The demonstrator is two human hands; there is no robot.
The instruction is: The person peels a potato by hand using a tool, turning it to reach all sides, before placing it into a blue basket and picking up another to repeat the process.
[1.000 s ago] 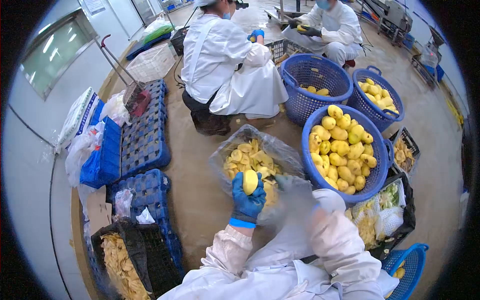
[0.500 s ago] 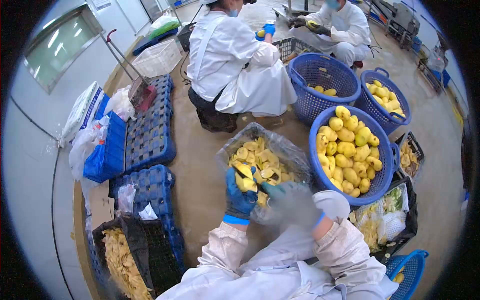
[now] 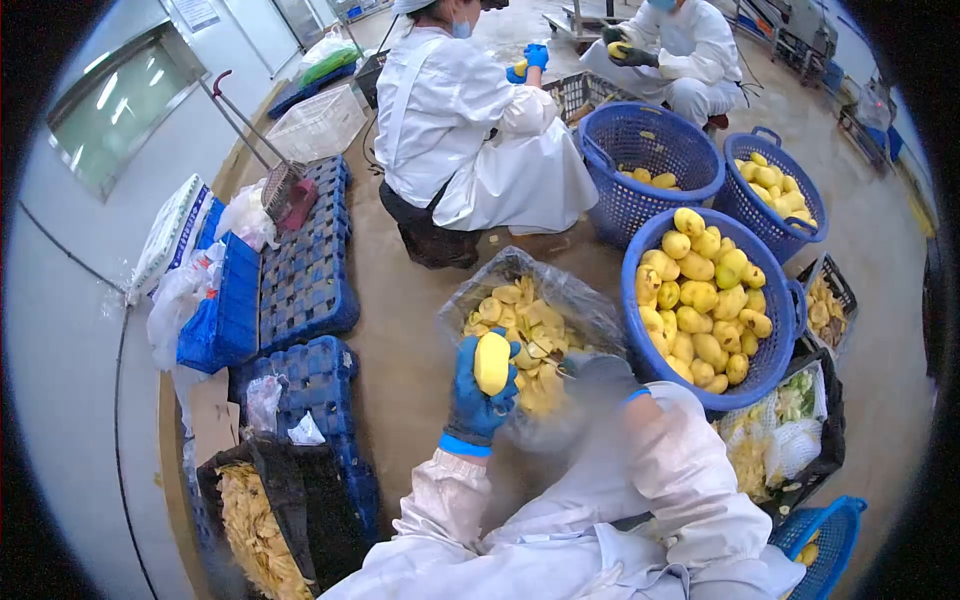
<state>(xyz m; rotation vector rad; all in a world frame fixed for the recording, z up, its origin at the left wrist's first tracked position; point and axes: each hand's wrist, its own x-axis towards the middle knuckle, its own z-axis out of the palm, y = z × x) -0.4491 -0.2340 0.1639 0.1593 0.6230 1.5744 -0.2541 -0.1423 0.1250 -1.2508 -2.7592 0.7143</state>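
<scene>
My left hand (image 3: pixel 483 395), in a blue glove, is closed around a yellow peeled potato (image 3: pixel 491 363) with a smooth pale face turned up. To its right is my right hand (image 3: pixel 603 378), gloved and partly blurred, its fingers curled; what they hold, if anything, is not clear. Both hands are above the near side of a container lined with clear plastic (image 3: pixel 590 300). Inside it lie many yellow slices and trimmings (image 3: pixel 535 325), some with brown edges. Right of the container stands a blue round basket (image 3: pixel 640 350) heaped with whole yellow potatoes (image 3: pixel 700 295).
Two co-workers in white squat ahead, one person (image 3: pixel 460 130) nearer, another person (image 3: pixel 690 60) farther right, both holding yellow pieces. More blue baskets (image 3: pixel 650 150) stand beyond. Blue pallets (image 3: pixel 305 260) line the left; a black-lined crate of peelings (image 3: pixel 262 530) sits lower left.
The potato in my left hand has turned, its cut dark-edged side giving way to a smooth pale face. My right hand has moved slightly right, away from it.
</scene>
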